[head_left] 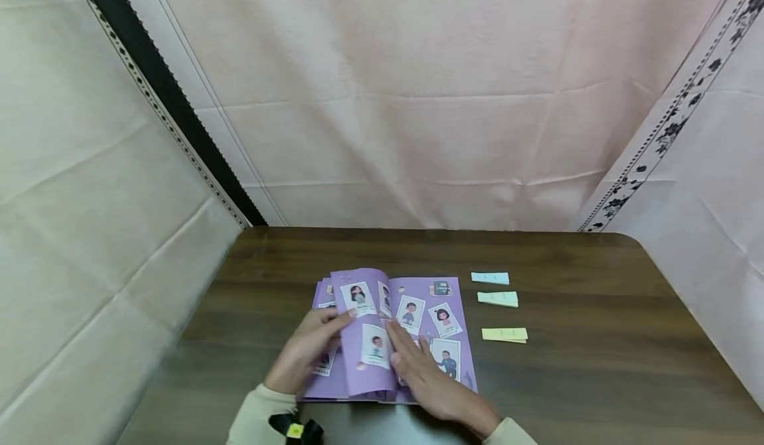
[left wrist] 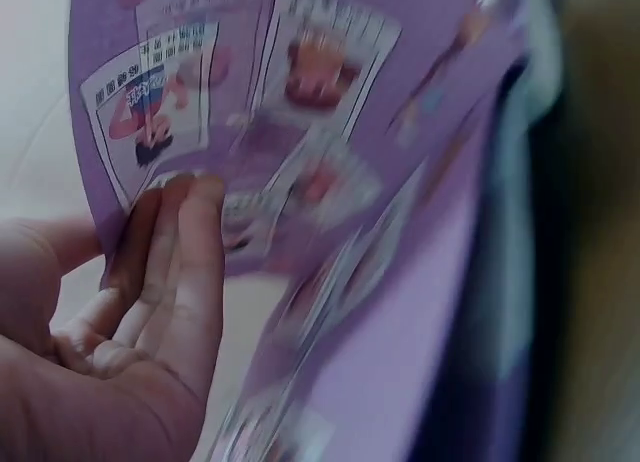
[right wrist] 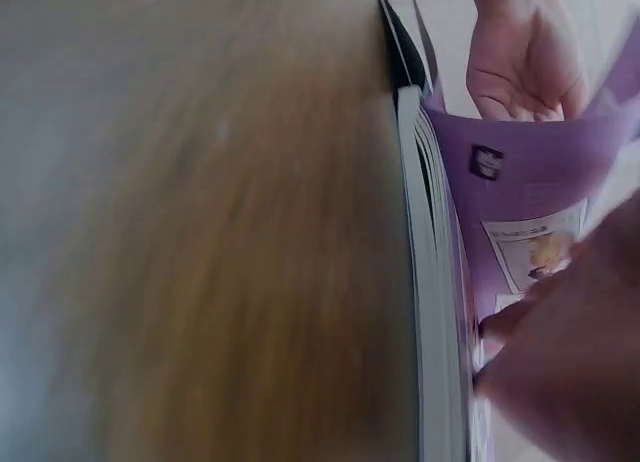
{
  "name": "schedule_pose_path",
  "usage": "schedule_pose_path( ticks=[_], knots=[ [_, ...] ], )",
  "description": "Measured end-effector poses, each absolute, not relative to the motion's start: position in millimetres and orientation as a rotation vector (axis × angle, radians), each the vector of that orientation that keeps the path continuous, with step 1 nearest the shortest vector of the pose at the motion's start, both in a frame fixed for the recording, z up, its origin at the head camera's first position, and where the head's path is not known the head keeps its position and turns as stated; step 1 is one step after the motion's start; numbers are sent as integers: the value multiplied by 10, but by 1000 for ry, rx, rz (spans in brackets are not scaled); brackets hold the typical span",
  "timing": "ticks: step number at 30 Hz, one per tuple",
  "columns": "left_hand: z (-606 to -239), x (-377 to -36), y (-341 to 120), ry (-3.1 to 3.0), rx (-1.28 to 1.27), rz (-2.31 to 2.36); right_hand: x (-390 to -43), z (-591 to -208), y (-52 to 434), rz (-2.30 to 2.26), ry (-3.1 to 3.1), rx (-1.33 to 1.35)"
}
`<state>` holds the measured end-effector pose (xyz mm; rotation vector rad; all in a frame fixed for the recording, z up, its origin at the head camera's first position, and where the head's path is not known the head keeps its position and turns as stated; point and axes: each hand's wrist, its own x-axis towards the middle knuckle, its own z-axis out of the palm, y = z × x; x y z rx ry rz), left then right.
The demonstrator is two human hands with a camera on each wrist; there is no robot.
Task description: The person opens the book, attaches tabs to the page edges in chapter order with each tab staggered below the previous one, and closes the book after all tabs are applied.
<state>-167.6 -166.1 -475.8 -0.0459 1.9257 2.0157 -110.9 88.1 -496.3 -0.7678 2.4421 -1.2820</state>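
Left hand (head_left: 307, 351) with straight fingers under a lifted page (head_left: 364, 329) of the purple book (head_left: 444, 325), right hand (head_left: 426, 372) flat on it.

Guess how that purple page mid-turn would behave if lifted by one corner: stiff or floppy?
Probably floppy: the purple page already bows in a curve between the left hand and right hand. Likely light, since straight fingertips alone prop it up. Its surface looks glossy, so it may slide under a loose grip. The book beneath lies flat on the table.
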Motion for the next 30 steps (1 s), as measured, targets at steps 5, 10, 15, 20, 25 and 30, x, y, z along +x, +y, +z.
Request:
schedule_pose_path(
  ticks=[5, 10, 15, 20, 25, 30],
  knots=[
    [-4724, -1795, -2090, 2002, -56, 1907, -1104, -4965, 708, -1063, 2539, -776],
    [-4725, -1809, -2273, 2369, -156, 1610, -1065, -4961, 626, -945, 2565, -759],
    [-4705, -1782, -2295, 2617, -152, 1386, -1036, -4983, 566, -905, 2583, -740],
    [-4606, -1686, -2144, 2882, -73, 1254, -1052, -4957, 547, -855, 2609, -737],
    [-4575, -1506, -1728, 2966, 216, 1202, -1118, -4896, 612, -821, 2656, -749],
    [-4690, -1325, -1313, 2947, 528, 1073, -1222, -4869, 683, -907, 2650, -802]
  ],
)
